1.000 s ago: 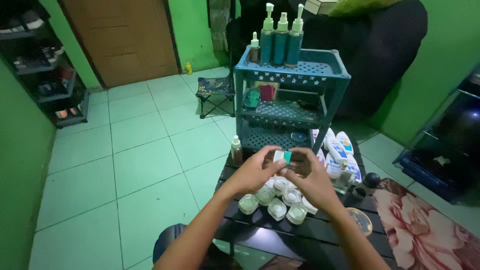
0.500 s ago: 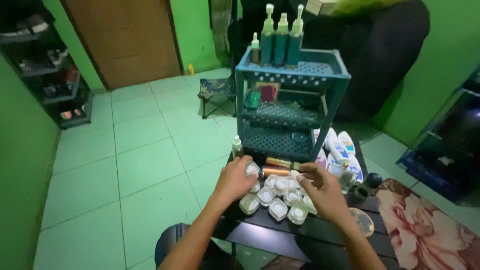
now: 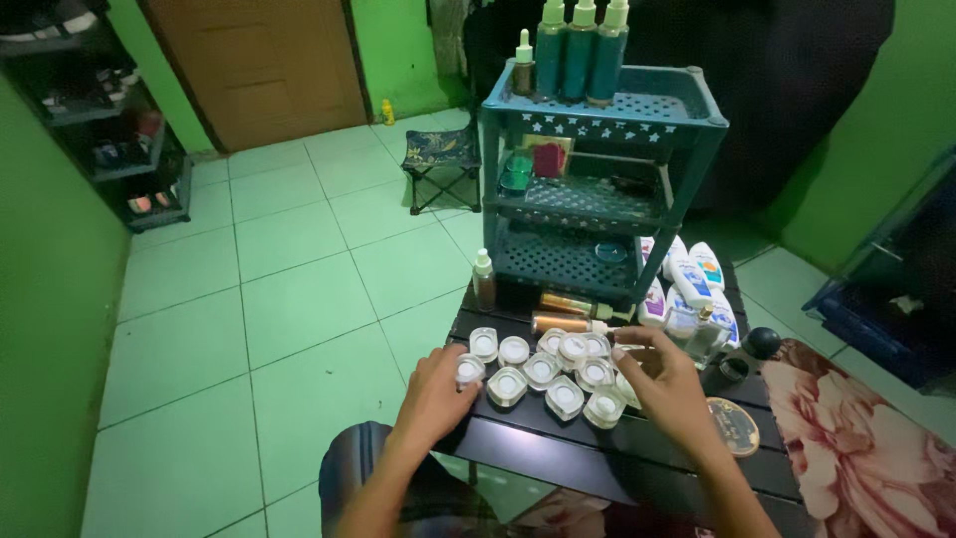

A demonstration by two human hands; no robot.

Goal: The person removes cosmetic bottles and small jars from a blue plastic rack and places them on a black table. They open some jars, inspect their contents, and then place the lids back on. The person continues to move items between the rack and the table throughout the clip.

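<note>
Small white jars (image 3: 543, 371) sit clustered on the dark table (image 3: 617, 463), just in front of the teal rack (image 3: 597, 189) — roughly a dozen, all apparently open-topped, no lids seen on any.

Left hand (image 3: 435, 392) rests at the cluster's left edge, fingers curled around one jar (image 3: 469, 370), gripping or just touching it — can't tell which. Right hand (image 3: 665, 384) is at the cluster's right side, fingertips pinched narrow; can't tell if it holds anything.

Two amber bottles (image 3: 570, 312) lie on their sides between the jars and the rack; a third dropper bottle (image 3: 484, 281) stands upright at the rack's front-left foot. White tubes (image 3: 687, 289) lean at the rack's front-right foot.

My read: jars are laid out and grouped; whether any are filled is not clear, and none is capped. Early-to-mid stage.
</note>
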